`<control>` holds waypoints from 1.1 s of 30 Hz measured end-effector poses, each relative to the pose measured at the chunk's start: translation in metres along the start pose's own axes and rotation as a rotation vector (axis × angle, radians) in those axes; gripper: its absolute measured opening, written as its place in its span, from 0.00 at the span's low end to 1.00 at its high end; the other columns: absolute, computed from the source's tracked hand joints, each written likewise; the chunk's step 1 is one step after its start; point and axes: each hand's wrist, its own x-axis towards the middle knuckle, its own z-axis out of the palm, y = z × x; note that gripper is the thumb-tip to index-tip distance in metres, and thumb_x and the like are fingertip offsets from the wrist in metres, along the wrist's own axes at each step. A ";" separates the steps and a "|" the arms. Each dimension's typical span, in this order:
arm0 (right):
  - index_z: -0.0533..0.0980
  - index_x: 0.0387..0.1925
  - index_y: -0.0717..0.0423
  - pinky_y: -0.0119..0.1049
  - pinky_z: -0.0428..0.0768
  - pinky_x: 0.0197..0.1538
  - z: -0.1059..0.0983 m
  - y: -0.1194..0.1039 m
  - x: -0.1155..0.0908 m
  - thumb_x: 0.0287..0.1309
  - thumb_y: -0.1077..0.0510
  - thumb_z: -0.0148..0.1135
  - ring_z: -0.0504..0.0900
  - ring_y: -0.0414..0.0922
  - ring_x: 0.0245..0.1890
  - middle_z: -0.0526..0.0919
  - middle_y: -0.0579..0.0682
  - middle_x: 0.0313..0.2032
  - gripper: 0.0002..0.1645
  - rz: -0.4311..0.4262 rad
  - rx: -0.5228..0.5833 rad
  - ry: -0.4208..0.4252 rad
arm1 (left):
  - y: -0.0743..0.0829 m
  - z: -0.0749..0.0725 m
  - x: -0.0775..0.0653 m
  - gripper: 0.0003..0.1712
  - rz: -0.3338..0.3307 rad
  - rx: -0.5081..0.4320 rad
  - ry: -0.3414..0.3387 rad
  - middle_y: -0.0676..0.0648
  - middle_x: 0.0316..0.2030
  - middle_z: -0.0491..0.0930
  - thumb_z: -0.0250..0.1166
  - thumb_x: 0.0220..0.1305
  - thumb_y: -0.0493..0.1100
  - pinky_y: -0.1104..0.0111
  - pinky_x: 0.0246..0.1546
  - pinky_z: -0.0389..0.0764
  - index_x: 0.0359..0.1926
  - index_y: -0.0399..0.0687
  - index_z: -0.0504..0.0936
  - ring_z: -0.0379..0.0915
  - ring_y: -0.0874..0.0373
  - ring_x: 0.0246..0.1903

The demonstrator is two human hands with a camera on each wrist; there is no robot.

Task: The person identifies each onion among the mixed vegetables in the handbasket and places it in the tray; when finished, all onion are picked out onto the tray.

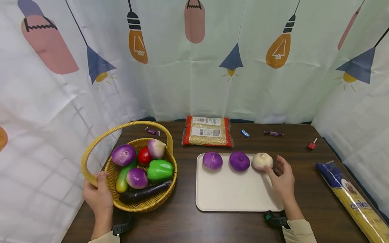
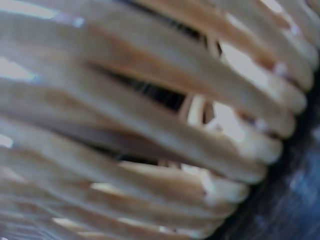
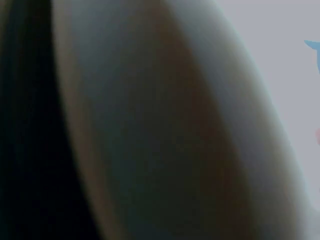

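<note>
At the left, my left hand (image 1: pixel 98 195) grips the yellow wicker basket (image 1: pixel 158 201) by its side at the foot of the handle, thumb on top. In the basket lie purple-and-white turnips (image 1: pixel 124 155), a tomato (image 1: pixel 144 156), a green pepper (image 1: pixel 160 170), an eggplant (image 1: pixel 145 193) and a cucumber-like vegetable (image 1: pixel 122 180). The left wrist view shows the basket weave (image 2: pixel 150 110) up close. On the white tray (image 1: pixel 234 192), two purple turnips (image 1: pixel 212 161) and a pale turnip (image 1: pixel 262 161) line the far edge. My right hand (image 1: pixel 282 179) has its thumb right at the pale turnip, fingers apart from it.
A bag of grain (image 1: pixel 208 131) lies at the back. Wrapped candies (image 1: pixel 244 133) and a lollipop (image 1: pixel 312 145) are scattered along the far side. A long pasta packet (image 1: pixel 352 199) lies at the right edge. Patterned curtain (image 1: pixel 194 81) encloses the table.
</note>
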 end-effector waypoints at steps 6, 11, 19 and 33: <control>0.73 0.59 0.59 0.22 0.72 0.49 0.001 -0.034 -0.011 0.61 0.61 0.64 0.74 0.45 0.49 0.73 0.50 0.53 0.24 -0.119 0.120 0.147 | 0.007 0.002 -0.007 0.16 -0.011 0.002 -0.017 0.69 0.25 0.79 0.61 0.67 0.39 0.76 0.40 0.68 0.30 0.27 0.73 0.75 0.71 0.33; 0.77 0.51 0.67 0.23 0.75 0.44 0.043 -0.093 -0.040 0.56 0.74 0.63 0.76 0.40 0.43 0.77 0.52 0.46 0.19 -0.267 0.341 -0.047 | -0.007 -0.001 -0.004 0.14 -0.015 0.031 -0.001 0.70 0.25 0.79 0.61 0.67 0.40 0.76 0.39 0.66 0.29 0.32 0.76 0.74 0.70 0.33; 0.75 0.54 0.60 0.49 0.78 0.53 0.140 -0.167 -0.086 0.56 0.70 0.64 0.78 0.52 0.50 0.77 0.60 0.54 0.22 -0.426 0.467 -0.511 | -0.005 -0.001 0.000 0.12 0.008 0.007 0.001 0.68 0.27 0.80 0.61 0.66 0.40 0.76 0.40 0.67 0.31 0.33 0.79 0.75 0.71 0.34; 0.57 0.73 0.50 0.45 0.70 0.63 0.254 -0.218 -0.101 0.56 0.51 0.67 0.71 0.46 0.62 0.60 0.49 0.71 0.46 -0.329 0.292 -0.627 | 0.028 0.000 -0.009 0.12 0.030 -0.034 -0.028 0.69 0.26 0.80 0.60 0.65 0.37 0.78 0.39 0.68 0.34 0.28 0.79 0.74 0.72 0.33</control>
